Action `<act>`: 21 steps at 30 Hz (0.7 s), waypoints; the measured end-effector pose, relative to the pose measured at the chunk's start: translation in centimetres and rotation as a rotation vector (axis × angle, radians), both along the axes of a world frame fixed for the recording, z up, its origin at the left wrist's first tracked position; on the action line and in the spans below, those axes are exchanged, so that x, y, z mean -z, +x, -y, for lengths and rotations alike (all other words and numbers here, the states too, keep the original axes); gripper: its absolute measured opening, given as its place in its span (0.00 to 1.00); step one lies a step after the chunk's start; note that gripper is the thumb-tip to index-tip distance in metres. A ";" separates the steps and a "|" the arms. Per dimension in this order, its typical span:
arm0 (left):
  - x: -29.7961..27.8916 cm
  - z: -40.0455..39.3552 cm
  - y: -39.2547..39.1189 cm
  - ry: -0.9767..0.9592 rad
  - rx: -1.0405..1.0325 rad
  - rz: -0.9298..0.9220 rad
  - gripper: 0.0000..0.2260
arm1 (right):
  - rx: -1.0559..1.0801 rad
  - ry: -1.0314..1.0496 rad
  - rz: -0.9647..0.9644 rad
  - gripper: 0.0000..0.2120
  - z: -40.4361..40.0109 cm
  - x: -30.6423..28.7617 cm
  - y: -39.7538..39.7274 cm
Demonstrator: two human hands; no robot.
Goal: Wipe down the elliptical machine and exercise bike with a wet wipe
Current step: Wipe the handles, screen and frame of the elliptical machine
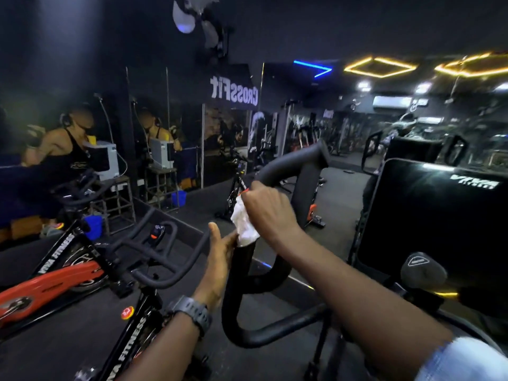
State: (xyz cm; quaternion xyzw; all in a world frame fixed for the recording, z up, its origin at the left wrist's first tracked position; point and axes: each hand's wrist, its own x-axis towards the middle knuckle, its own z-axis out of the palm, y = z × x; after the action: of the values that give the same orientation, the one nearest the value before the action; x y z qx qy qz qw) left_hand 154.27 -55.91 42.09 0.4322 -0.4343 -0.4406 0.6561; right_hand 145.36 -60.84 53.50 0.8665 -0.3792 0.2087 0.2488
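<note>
Fingers of the right hand (pixel 268 207) curl round a crumpled white wipe (pixel 243 225) and press it against a thick black handlebar (pixel 239 273), just above where the bar's padded grip begins to bend. At about seven o'clock from that hand, the left hand (pixel 220 257) lies against the same bar a little lower, thumb raised, its fingers hidden behind the tube, so whether they close round it I cannot tell; it looks to be steadying the bar. A dark watch (pixel 192 312) sits on that wrist.

Outward at three o'clock stands the machine's black console (pixel 428 215), glossy, and below it a round knob (pixel 423 269). At nine o'clock is an exercise bike (pixel 90 273) with a red flywheel guard and black handlebars, with no hand on it. Beyond, at twelve o'clock, mirrors along the wall reflect the gym.

As I judge it, the job is in its early or middle part: the wipe is working one handle of the machine at right, which I take to be the elliptical. Whether the console, the other handle and the bike are already wiped cannot be told, since nothing shows wet or dry.
</note>
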 end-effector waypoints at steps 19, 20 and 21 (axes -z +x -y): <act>-7.8 1.2 -0.1 -0.143 -0.098 0.158 0.39 | -0.145 -0.324 -0.050 0.05 2.2 -0.4 -2.0; -7.0 0.9 0.4 -0.116 -0.105 0.162 0.43 | -0.200 -0.279 -0.091 0.06 2.1 2.0 -1.4; -6.1 0.5 0.9 -0.085 -0.104 0.154 0.46 | -0.246 -0.236 -0.123 0.08 2.0 4.0 -1.3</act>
State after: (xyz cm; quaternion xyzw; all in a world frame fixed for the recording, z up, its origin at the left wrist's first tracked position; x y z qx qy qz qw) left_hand 155.13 -56.42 48.16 0.4588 -0.4786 -0.3525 0.6604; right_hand 144.06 -62.79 49.52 0.8821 -0.2273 0.2274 0.3443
